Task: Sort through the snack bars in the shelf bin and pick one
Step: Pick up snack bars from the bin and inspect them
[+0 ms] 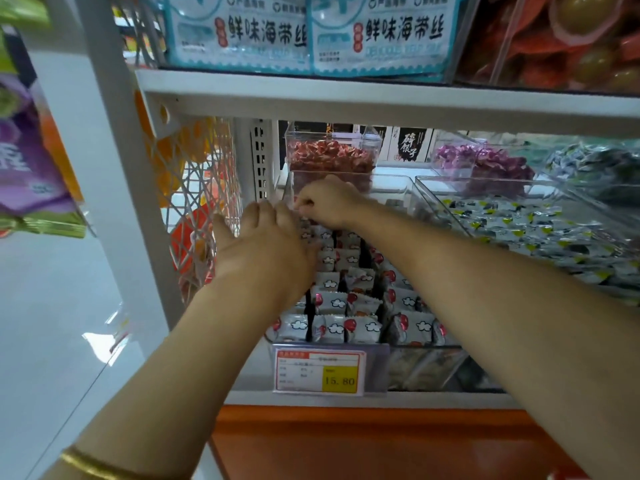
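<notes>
Clear shelf bin [391,192] filled with white snack bars [332,303], long axes left-right, left hand [263,251] flat on bars, right hand [329,202] curled at far end, grip indiscernible

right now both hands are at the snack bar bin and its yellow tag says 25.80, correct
Only the price is wrong: in the head view the yellow tag reads 15.80. The left hand and right hand are at the snack bar bin.

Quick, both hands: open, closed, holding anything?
Left hand: open, fingers straight over the snack bars.
Right hand: fingers curled at the back of the bin; whether it pinches a bar cannot be told.
</notes>
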### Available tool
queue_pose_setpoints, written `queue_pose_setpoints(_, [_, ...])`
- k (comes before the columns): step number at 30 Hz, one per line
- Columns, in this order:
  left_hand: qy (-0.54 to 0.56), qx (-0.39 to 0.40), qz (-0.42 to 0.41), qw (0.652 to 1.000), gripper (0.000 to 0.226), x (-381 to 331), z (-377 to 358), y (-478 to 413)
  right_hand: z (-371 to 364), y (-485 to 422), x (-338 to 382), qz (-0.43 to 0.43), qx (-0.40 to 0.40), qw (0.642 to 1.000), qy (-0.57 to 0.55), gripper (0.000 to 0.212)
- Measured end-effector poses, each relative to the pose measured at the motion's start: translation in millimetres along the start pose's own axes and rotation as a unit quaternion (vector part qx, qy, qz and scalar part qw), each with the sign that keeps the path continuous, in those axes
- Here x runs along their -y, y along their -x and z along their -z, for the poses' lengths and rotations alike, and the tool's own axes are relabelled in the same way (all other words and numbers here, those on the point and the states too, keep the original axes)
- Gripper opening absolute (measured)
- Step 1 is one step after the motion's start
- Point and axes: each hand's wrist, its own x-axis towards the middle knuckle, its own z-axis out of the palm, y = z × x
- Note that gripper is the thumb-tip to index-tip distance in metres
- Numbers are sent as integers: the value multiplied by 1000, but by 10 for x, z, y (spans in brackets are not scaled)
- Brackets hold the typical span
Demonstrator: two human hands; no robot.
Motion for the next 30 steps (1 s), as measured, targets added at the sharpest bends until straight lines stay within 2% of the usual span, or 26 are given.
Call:
queue_pose_setpoints(3, [71,-24,-9,997,65,47,-63,31,1,-81,-57,-1,24,1000,8,24])
queue_pose_setpoints(8, [140,-60,-21,988,69,69,-128,23,28,-288,-114,-35,-69,996,-35,18])
queue_pose_setpoints(14, [170,-67,-23,983,68,68,-145,34,-155,-427,-105,-51,-102,982,150,17])
queue_pose_setpoints(17, [174,-66,-26,982,69,67,-147,22,-166,-440,-96,-43,-93,978,182,17])
queue_pose_setpoints(20, [181,-69,-25,981,68,66,-160,14,-79,-428,-66,-55,-107,987,110,12])
queue_pose_setpoints(24, [222,-77,-21,972,67,68,-159,30,106,-245,45,-71,-173,980,-69,6])
queue_pose_setpoints(27, [241,-99,-22,965,62,75,-144,97,202,55,127,-67,-261,948,-170,5])
queue_pose_setpoints(30, [236,-147,-25,960,57,109,-113,213,313,420,201,-93,-329,900,-271,5])
